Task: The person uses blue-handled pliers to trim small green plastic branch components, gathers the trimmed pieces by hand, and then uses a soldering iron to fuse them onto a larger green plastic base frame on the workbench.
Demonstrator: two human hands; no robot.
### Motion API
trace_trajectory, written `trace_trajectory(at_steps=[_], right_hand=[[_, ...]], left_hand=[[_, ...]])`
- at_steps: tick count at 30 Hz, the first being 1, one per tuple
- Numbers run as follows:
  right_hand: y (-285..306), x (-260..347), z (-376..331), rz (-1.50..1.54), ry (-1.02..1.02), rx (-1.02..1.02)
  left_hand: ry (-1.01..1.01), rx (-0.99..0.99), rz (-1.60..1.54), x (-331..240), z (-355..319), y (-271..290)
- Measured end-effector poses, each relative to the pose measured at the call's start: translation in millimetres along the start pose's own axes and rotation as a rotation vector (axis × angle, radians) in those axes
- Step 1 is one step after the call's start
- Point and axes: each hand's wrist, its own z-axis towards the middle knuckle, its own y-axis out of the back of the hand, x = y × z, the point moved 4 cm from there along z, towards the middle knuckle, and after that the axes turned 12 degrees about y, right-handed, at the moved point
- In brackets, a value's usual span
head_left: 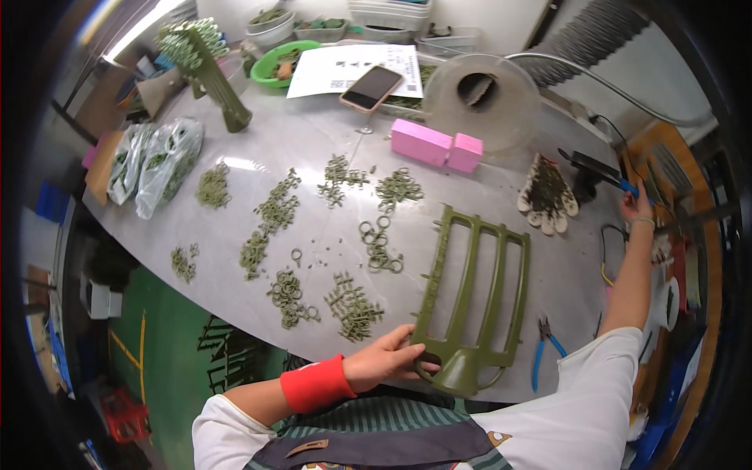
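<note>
My left hand (389, 359), with a red wristband, grips the lower end of an olive green plastic frame (475, 296) that has several long bars and a funnel-shaped base. The frame lies on the grey table (313, 141) near its front edge. My right hand (636, 207) is stretched far out to the right edge of the table and touches a blue-handled tool (627, 186) beside a black device (589, 166). Whether the fingers close on the tool cannot be told.
Several heaps of small green plastic rings and clips (354, 307) cover the table. Two pink blocks (436, 146), a phone (370, 88), a work glove (547, 196), blue-handled pliers (542, 351), clear bags (167, 162), a green stand of rings (205, 63) and a round transparent container (482, 98) lie around.
</note>
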Motion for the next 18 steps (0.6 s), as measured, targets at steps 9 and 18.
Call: trace_trajectory(at_steps=[9,18], right_hand=[[11.2,55.5,-25.6,0.021,0.151,0.257],[10.4,63.9,-167.5,-0.02,0.309,0.373]], left_hand=[[-0.272,-0.233,1.127,-48.6,-28.6,22.5],[-1.121,-1.193,1.479,-270.0,-16.9,92.4]])
